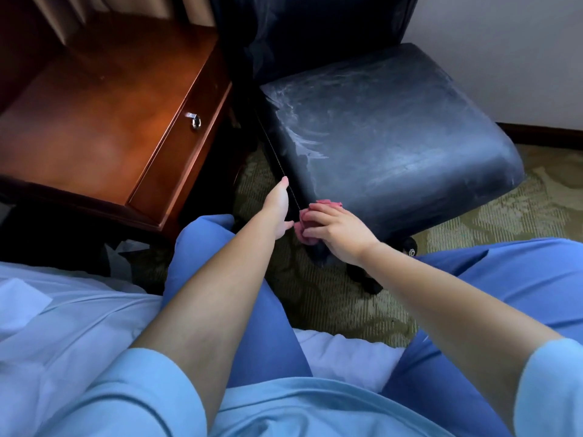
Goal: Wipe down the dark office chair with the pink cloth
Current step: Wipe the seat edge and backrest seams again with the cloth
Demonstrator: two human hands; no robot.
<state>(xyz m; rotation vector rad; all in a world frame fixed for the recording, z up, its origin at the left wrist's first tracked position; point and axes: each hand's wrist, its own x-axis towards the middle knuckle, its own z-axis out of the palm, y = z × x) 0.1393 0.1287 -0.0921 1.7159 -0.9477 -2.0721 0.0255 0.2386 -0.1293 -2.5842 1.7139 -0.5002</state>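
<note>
Pink cloth (315,220): bunched small, pressed against the near left corner of the dark office chair (388,121), low on the seat cushion's front edge. Only folds of it show, above and to the left of the fingers.

Right hand (337,230): fingers curled over the cloth, grip clamped on it, knuckles up, wrist reaching in from the near right. Left hand (279,209): just left of the cloth at the same corner, thumb pointing up along the cushion's left edge, seemingly touching its seam. The fingers go under or behind the cushion edge; whether they grip it, cannot tell.

Chair seat: broad, dark, sheened with pale streaks and smears over the top, heaviest toward the far left. Its long side runs from near left to far right. Backrest rises at the far end, also streaked. Dark base leg and a caster (408,247) show beneath the near edge.

Key relation: nearly the whole seat lies up and to the right of the cloth hand, so the right hand is the working one and the stroke likely runs away from the body, along the front edge or up over the top. Left hand seems placed to steady the chair.

Surroundings: reddish wooden bench (104,99) with a drawer pull (195,120) to the left, close beside the chair. Patterned green carpet (331,304) below. Blue trousers and light blue sleeves near.
</note>
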